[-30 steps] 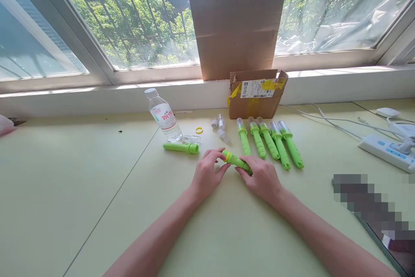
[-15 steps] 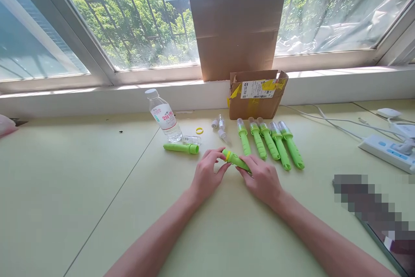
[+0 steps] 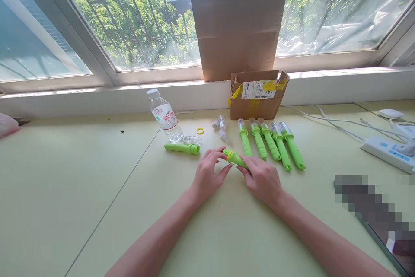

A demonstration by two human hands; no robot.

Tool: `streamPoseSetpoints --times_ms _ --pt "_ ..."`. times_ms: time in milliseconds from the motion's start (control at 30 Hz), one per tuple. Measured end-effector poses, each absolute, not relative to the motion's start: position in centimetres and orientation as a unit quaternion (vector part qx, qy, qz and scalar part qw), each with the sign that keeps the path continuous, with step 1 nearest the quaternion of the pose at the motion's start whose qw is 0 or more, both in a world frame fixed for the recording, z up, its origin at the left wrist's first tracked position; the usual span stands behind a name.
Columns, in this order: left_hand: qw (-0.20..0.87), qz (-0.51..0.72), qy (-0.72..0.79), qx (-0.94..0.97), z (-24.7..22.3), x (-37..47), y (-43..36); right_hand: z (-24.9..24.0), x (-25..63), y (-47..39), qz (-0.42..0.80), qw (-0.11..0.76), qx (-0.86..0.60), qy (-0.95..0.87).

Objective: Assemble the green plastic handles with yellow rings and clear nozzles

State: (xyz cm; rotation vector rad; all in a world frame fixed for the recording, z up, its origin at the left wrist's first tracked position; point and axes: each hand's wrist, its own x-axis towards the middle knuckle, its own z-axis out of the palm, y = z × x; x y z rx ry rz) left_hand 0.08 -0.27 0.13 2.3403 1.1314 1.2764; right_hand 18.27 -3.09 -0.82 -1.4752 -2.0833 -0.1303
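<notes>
Between my two hands is a green plastic handle [image 3: 237,160] with a threaded open end and a yellow ring [image 3: 228,155] around its neck. My right hand [image 3: 262,178] grips the lower end of it. At the threaded end, my left hand [image 3: 210,171] pinches around the ring with thumb and fingers. Another green handle [image 3: 181,148] lies to the left, its threaded mouth facing right, with a clear ribbed cap [image 3: 192,140] just behind it. A loose yellow ring [image 3: 200,131] rests farther back. Small clear bulb-like parts [image 3: 222,128] lie beyond my hands.
Several green handles with clear caps [image 3: 268,141] lie in a row at the right, before a cardboard box [image 3: 256,91]. A water bottle [image 3: 166,117] stands back left. A power strip [image 3: 389,151] with cables and a partly blurred phone [image 3: 378,231] are at the right.
The view has shifted very slightly. Both hands keep their hold on the green handle, with almost no visible movement of the fingers.
</notes>
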Motion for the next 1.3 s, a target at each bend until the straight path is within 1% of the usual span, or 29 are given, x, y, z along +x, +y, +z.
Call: streamPoseSetpoints --times_ms 133,233,400,867,1300 --pt "0.124 0.433 0.382 0.807 0.04 -0.01 -0.18 -0.79 18.22 -3.08 -0.046 0.284 -0.557 -0.779" --pt "0.109 0.424 0.387 0.812 -0.22 -0.14 -0.04 -0.88 18.32 -3.04 -0.017 0.282 -0.551 -0.785" --pt "0.098 0.412 0.387 0.819 -0.43 -0.26 -0.05 -1.13 18.58 -2.83 0.028 0.304 -0.537 -0.786" --pt "0.100 0.424 0.387 0.813 -0.21 -0.08 -0.22 -0.84 18.39 -3.05 -0.036 0.312 -0.552 -0.773" --pt "0.093 0.424 0.387 0.813 -0.40 -0.04 -0.12 -0.94 18.35 -3.02 -0.006 0.296 -0.560 -0.774"
